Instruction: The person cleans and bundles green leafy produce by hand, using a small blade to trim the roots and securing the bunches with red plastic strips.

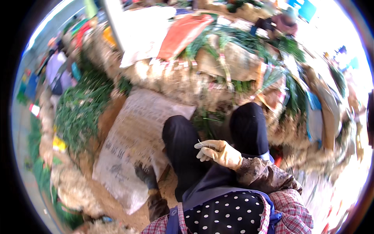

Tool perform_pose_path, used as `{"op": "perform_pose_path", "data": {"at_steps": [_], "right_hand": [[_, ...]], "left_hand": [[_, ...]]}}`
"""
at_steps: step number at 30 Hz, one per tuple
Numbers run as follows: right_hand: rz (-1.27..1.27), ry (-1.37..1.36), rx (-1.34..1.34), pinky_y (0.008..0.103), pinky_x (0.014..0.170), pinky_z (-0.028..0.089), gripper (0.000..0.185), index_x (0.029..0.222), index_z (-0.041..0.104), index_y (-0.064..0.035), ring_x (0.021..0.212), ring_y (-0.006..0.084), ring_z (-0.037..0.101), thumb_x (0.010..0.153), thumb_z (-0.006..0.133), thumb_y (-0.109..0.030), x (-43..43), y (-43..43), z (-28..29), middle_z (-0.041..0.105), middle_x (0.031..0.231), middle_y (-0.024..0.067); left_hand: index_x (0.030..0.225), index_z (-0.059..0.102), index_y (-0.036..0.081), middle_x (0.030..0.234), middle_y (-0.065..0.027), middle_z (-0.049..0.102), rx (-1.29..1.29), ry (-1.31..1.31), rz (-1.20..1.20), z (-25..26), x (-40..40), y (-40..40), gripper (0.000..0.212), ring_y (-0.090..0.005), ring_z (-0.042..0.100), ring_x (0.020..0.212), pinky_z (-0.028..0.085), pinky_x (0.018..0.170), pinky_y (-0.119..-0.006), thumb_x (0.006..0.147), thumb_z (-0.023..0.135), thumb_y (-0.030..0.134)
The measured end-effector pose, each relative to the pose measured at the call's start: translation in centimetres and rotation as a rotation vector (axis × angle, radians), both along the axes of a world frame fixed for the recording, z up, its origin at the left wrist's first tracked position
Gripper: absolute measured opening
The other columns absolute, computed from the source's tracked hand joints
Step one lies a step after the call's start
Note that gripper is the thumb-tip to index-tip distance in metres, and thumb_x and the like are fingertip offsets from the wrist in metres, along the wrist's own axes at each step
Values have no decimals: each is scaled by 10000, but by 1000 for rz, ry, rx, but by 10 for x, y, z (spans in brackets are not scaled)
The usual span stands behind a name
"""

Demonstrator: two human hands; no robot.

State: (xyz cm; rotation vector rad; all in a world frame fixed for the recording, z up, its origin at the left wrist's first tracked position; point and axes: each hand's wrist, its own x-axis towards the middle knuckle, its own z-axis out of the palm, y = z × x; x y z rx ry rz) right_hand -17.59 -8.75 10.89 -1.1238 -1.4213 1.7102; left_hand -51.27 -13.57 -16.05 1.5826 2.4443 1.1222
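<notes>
My left hand (144, 175) wears a dark glove and lies with its fingers spread over a pale woven sack (128, 140). The sack is spread flat on brown ground to the left of my knees and bears writing. Above my lap, between the knees, is my right hand (219, 153) in a cream-coloured glove, its fingers partly curled. A thin pale strand (200, 142) shows at its fingertips; whether they pinch it is not clear. Beyond my knees, green leafy stalks (209, 120) lie in the shade at the foot of a long pile.
A heap of cut green leaves (84, 108) lies at left. Stacked bundles with pale roots (181, 79), green stalks (242, 38) and an orange-red sack (185, 33) curve around in front. A person (285, 23) is at the far right. A white post (112, 23) rises at upper left.
</notes>
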Motion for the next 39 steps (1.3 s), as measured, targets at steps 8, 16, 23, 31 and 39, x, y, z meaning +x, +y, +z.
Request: {"op": "perform_pose_path", "data": {"at_steps": [8, 16, 23, 31, 39], "right_hand": [[-577, 37, 119, 251, 759, 482, 285, 1149, 515, 12, 815, 125, 591, 908, 476, -135, 79, -81, 29, 629, 882, 90], [-1338, -10, 50, 246, 680, 482, 281, 1122, 537, 7, 713, 122, 593, 891, 516, -149, 182, -181, -48, 638, 863, 98], [-1160, -418, -378, 254, 622, 468, 334, 999, 569, 61, 683, 145, 595, 789, 532, -197, 263, -263, -220, 623, 795, 87], [-1726, -529, -346, 237, 591, 455, 195, 909, 616, 9, 624, 104, 555, 828, 543, -153, 304, -243, -285, 610, 706, 46], [-1308, -914, -787, 352, 696, 486, 318, 990, 627, -65, 745, 291, 630, 801, 575, -314, 350, -254, -282, 647, 796, 155]], "left_hand": [[1025, 586, 63, 1144, -163, 515, 279, -43, -577, 135, 154, 196, 386, -317, 444, 1114, 360, 956, -395, 654, 692, 79], [1018, 599, 35, 1147, -148, 530, 198, -53, -794, 195, 214, 178, 342, -285, 458, 1116, 345, 974, -360, 684, 666, 72], [1011, 603, 7, 1073, -148, 576, 39, 77, -886, 175, 240, 161, 337, -273, 518, 1033, 373, 943, -343, 682, 660, 54], [1093, 533, -50, 1099, -142, 566, -113, 181, -893, 203, 283, 157, 337, -231, 520, 1037, 373, 940, -296, 773, 602, 28], [1128, 513, -41, 1126, -136, 552, -172, 291, -918, 205, 309, 159, 357, -223, 517, 1038, 382, 927, -301, 789, 594, 31]]}}
